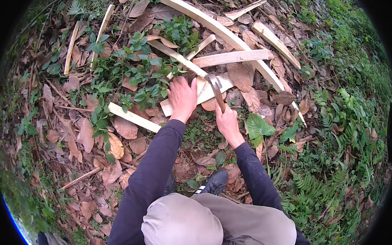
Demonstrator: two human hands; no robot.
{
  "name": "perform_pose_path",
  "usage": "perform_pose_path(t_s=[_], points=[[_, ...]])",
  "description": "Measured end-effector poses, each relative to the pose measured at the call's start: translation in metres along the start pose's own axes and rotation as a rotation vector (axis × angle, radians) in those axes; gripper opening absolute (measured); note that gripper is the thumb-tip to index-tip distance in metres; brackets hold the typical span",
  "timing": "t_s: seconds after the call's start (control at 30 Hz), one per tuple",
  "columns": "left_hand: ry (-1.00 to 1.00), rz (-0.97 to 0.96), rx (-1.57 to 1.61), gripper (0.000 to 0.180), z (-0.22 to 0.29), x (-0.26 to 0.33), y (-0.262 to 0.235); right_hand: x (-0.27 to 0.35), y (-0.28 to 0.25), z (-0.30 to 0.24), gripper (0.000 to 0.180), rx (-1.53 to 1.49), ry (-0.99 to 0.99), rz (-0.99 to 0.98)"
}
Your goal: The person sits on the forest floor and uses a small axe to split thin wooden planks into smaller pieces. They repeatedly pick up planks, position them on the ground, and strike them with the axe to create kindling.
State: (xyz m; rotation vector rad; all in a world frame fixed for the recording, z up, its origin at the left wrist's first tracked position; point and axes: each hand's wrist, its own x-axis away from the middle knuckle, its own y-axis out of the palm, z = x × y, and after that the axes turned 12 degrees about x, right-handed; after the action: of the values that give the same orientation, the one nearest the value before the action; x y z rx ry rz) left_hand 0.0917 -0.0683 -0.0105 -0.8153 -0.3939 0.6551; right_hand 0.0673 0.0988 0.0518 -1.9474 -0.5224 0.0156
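Note:
My right hand (227, 123) is wrapped round the brown wooden handle of a hammer (218, 94). The hammer's metal head rests at or just over the end of a pale wooden strip (177, 57). Beneath that end, a flat pale board (205, 92) slants across the leaves. My left hand (182, 97) grips the board at its left part, thumb toward the hammer head; its fingertips are partly hidden. Whether a nail is there, I cannot tell.
A long pale beam (220, 32) crosses behind, with a shorter piece (232, 58) lying over it. Other strips (133, 117) lie scattered among dry brown leaves (86, 134) and green plants (142, 60). My shoe (215, 182) stands close below the work.

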Motion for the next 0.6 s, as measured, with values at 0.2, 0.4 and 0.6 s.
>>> perform_pose_path(t_s=[0.2,0.4,0.6], points=[[0.131,0.086,0.017,0.038,-0.011,0.007,-0.006,-0.002,-0.036,-0.013,0.057,-0.122,0.144,-0.130],[0.379,-0.041,-0.057,0.042,0.001,0.014,-0.022,0.045,-0.045,0.016,0.052,-0.672,0.422,-0.023],[0.334,-0.098,0.188,0.044,0.022,0.027,-0.042,0.075,-0.047,0.022,0.050,-0.951,0.548,-0.047]])
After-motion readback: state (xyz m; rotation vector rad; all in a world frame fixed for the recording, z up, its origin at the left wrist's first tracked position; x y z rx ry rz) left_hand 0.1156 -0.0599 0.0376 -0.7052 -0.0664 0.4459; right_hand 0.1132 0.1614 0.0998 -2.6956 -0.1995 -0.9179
